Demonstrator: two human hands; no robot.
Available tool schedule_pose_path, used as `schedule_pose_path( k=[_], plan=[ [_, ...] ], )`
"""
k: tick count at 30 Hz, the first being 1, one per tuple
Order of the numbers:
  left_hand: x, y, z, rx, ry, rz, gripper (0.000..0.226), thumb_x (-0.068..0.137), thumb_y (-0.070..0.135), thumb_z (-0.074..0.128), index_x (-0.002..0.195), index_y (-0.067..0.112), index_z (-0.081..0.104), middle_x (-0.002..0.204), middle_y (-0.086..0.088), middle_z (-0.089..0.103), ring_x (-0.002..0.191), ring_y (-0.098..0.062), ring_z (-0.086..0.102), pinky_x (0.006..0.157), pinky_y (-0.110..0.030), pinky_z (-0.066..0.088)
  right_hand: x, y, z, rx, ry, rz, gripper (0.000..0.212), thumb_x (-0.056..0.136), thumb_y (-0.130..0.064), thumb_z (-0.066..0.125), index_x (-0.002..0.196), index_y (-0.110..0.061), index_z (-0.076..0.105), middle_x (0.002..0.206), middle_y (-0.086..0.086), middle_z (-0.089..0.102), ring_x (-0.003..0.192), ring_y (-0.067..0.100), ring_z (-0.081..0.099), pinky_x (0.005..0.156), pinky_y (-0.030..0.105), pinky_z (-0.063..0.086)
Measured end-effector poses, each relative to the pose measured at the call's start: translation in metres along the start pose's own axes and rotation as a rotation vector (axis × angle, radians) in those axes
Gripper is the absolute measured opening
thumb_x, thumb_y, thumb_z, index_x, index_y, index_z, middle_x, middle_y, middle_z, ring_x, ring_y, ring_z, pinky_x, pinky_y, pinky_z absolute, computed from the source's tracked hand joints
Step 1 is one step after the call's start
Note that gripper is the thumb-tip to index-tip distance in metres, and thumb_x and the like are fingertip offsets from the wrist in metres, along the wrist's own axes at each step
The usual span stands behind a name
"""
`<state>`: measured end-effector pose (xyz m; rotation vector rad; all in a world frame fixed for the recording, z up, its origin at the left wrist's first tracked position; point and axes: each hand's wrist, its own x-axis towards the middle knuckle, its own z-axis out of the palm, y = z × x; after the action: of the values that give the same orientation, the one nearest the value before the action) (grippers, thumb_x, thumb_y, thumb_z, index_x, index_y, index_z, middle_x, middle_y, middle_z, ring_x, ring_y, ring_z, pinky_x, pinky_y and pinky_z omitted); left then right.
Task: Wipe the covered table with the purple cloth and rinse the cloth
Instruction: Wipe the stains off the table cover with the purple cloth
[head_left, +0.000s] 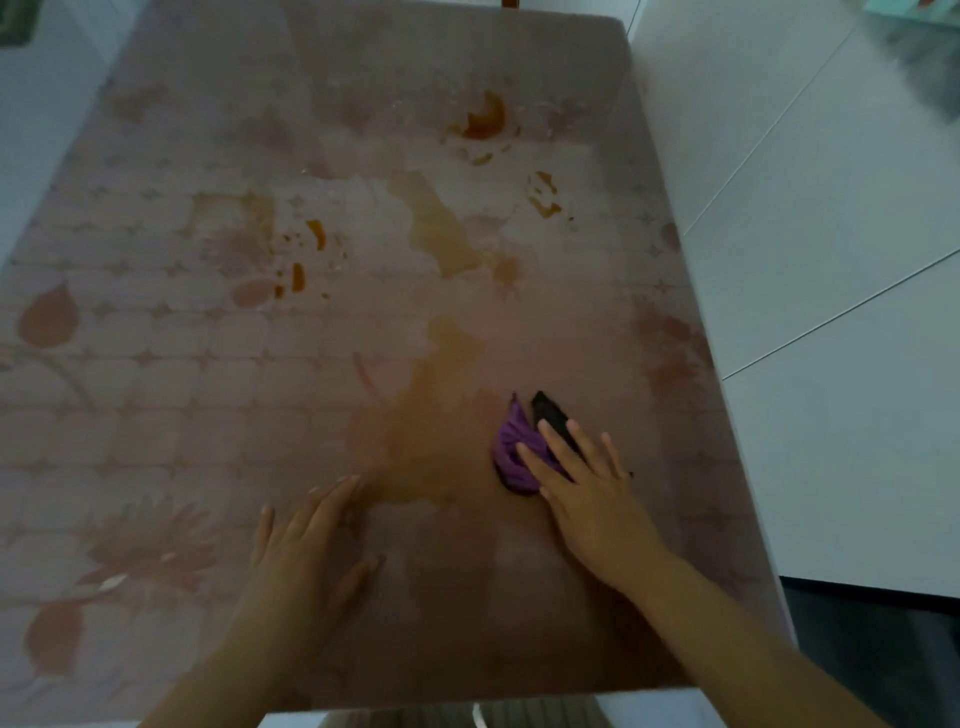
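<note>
Head view: the bench (156, 364) fills most of the frame, dressed in a pale pink cover printed with leaves, flowers and a small lattice of stars. The purple cloth (511, 449) lies bunched on the near right part of the bench, under the right hand (587, 488). That hand's fingers (558, 447) are straight and spread wide, pressing flat on the cloth rather than curling round it. A dark strip (553, 415) projects from beneath the fingertips just beside the purple folds (it cannot be determined whether this is a soaked part of the cloth or a separate item). The left hand (306, 540) rests palm down on the bench, near the front edge and well apart from the cloth; its fingers (332, 499) are straight, loosely splayed, and hold nothing. Contamination noted: an amber puddle (485, 122) toward the far edge, orange droplets (543, 197) to its right, further orange drops (306, 254) left of centre, a thin brownish smear (441, 228) across the middle, and a broad wet brownish patch (426, 410) immediately left of the cloth. Pale floor tiles (831, 260) show to the right of the bench.
</note>
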<state>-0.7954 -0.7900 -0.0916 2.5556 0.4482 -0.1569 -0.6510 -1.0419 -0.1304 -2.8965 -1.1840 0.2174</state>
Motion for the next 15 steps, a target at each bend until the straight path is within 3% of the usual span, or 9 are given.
schedule_pose_path(
  k=[2, 4, 6, 8, 11, 15],
  plan=[
    [-0.002, -0.003, -0.001, 0.004, 0.023, -0.009, 0.066, 0.065, 0.052, 0.042, 0.127, 0.029, 0.035, 0.121, -0.006, 0.060, 0.108, -0.027, 0.059, 0.093, -0.064, 0.033, 0.018, 0.021, -0.006, 0.076, -0.024, 0.123, 0.048, 0.093, -0.026, 0.031, 0.141, -0.028, 0.032, 0.150, 0.008, 0.032, 0.138, 0.034, 0.027, 0.111, 0.045, 0.015],
    [-0.007, -0.009, 0.001, 0.015, 0.045, -0.036, 0.068, 0.065, 0.053, 0.042, 0.127, 0.027, 0.035, 0.119, -0.007, 0.061, 0.111, -0.019, 0.050, 0.092, -0.064, 0.034, 0.051, 0.034, -0.014, 0.253, -0.033, 0.269, 0.045, 0.100, -0.022, 0.029, 0.145, -0.024, 0.026, 0.156, 0.010, 0.011, 0.144, 0.032, 0.007, 0.114, 0.044, 0.014],
    [-0.015, -0.018, 0.004, 0.031, 0.050, -0.070, 0.070, 0.064, 0.054, 0.044, 0.127, 0.025, 0.035, 0.118, -0.008, 0.062, 0.109, -0.016, 0.045, 0.090, -0.065, 0.036, 0.089, 0.037, -0.019, 0.359, 0.009, 0.360, 0.048, 0.100, -0.016, 0.030, 0.147, -0.021, 0.020, 0.157, 0.010, 0.004, 0.144, 0.029, -0.002, 0.116, 0.041, 0.012],
    [-0.024, -0.024, 0.005, 0.038, 0.059, -0.117, 0.070, 0.064, 0.056, 0.044, 0.127, 0.026, 0.036, 0.116, -0.007, 0.063, 0.108, -0.023, 0.055, 0.090, -0.064, 0.037, 0.129, 0.024, -0.025, 0.413, 0.002, 0.363, 0.051, 0.100, -0.011, 0.030, 0.148, -0.020, 0.013, 0.157, 0.007, 0.003, 0.144, 0.027, -0.002, 0.116, 0.037, 0.009],
    [-0.036, -0.028, 0.007, 0.069, 0.104, -0.166, 0.068, 0.063, 0.053, 0.044, 0.124, 0.023, 0.041, 0.112, -0.009, 0.065, 0.101, -0.027, 0.061, 0.085, -0.066, 0.039, 0.168, -0.022, -0.031, 0.464, -0.071, 0.158, 0.055, 0.099, -0.006, 0.030, 0.148, -0.019, 0.009, 0.157, 0.006, 0.005, 0.144, 0.027, 0.001, 0.115, 0.035, 0.008],
    [-0.048, -0.025, 0.005, 0.075, 0.124, -0.281, 0.074, 0.063, 0.054, 0.043, 0.123, 0.012, 0.050, 0.113, -0.014, 0.064, 0.100, -0.037, 0.061, 0.088, -0.067, 0.036, 0.153, -0.101, -0.031, 0.312, -0.168, -0.213, 0.048, 0.101, -0.021, 0.028, 0.148, -0.019, 0.016, 0.157, 0.006, 0.009, 0.144, 0.030, 0.005, 0.115, 0.041, 0.009]
  ],
)
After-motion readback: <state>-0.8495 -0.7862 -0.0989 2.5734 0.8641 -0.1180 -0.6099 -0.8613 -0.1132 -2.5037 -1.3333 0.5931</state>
